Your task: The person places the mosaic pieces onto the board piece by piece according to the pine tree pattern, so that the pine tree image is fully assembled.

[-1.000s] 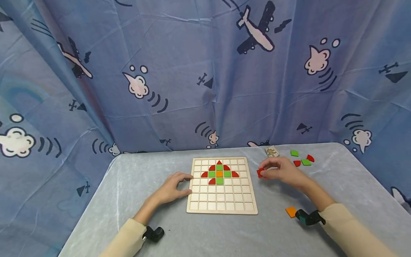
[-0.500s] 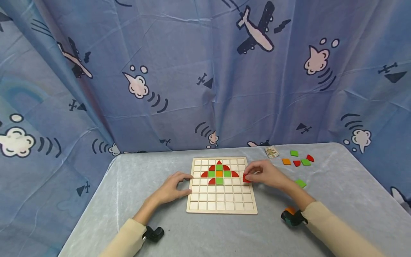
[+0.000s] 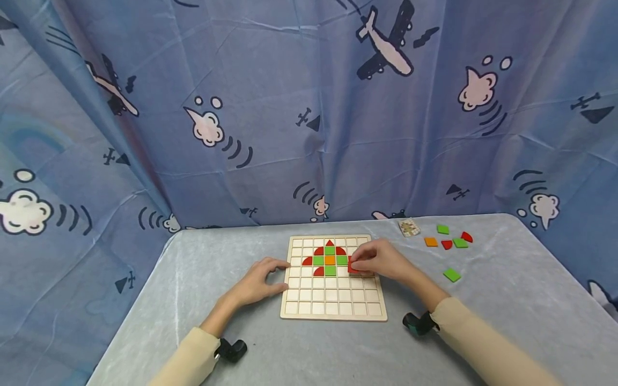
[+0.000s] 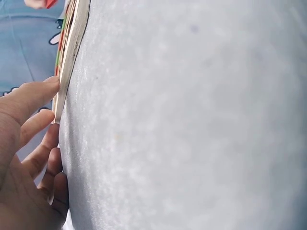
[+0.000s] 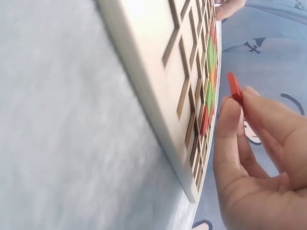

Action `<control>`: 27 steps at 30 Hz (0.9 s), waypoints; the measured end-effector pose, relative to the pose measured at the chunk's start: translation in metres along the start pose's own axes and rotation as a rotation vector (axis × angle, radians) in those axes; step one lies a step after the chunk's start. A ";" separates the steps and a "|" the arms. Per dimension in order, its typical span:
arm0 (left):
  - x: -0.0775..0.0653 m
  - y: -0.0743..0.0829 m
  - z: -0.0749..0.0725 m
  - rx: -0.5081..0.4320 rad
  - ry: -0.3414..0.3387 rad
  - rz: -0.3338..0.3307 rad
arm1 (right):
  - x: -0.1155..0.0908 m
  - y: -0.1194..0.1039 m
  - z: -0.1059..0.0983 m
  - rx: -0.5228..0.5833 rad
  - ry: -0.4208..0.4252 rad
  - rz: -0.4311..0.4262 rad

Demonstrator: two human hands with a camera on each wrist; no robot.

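A square wooden grid board (image 3: 333,308) lies on the table, with a pattern of red, green and orange tiles in its upper half. At the pattern's centre is an orange square tile (image 3: 330,260), with green squares round it and red rounded tiles further out. My left hand (image 3: 258,283) touches the board's left edge with spread thumb and fingers. Over the board's right part, my right hand (image 3: 383,261) pinches a red tile (image 5: 234,87) between thumb and fingertips. In the right wrist view this tile is edge-on and raised off the board; its full outline is hidden.
Right of the board lie loose tiles: green squares (image 3: 451,275), an orange square (image 3: 431,242) and red rounded pieces (image 3: 466,236). A small patterned square (image 3: 409,227) lies near the table's back edge. A blue printed curtain (image 3: 270,134) hangs behind the grey-covered table (image 3: 217,252).
My right hand has carried the red tile leftward, from beside the board to above its right part, beside the pattern. My left hand has stayed at the board's left edge.
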State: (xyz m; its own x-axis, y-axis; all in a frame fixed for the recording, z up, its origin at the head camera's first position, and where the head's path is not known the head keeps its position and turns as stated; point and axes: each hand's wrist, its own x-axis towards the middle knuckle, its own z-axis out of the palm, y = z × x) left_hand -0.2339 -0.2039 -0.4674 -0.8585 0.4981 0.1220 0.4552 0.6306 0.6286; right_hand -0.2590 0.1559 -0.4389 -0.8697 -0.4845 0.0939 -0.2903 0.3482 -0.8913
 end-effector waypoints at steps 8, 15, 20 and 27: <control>0.000 0.001 -0.001 -0.004 0.006 0.018 | 0.009 0.001 0.011 0.028 -0.025 -0.004; 0.000 0.001 -0.002 -0.007 0.007 0.017 | 0.013 -0.002 0.018 0.017 -0.029 0.026; 0.000 0.001 -0.002 -0.004 0.003 0.013 | 0.018 -0.002 0.022 -0.040 -0.032 0.019; 0.000 0.003 -0.003 -0.001 -0.002 0.006 | 0.021 -0.003 0.024 -0.097 -0.044 0.016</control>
State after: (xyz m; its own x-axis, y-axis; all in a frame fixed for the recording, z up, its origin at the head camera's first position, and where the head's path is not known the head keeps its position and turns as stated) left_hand -0.2332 -0.2030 -0.4632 -0.8553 0.5030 0.1245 0.4603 0.6270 0.6285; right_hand -0.2666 0.1252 -0.4449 -0.8567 -0.5125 0.0585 -0.3155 0.4309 -0.8455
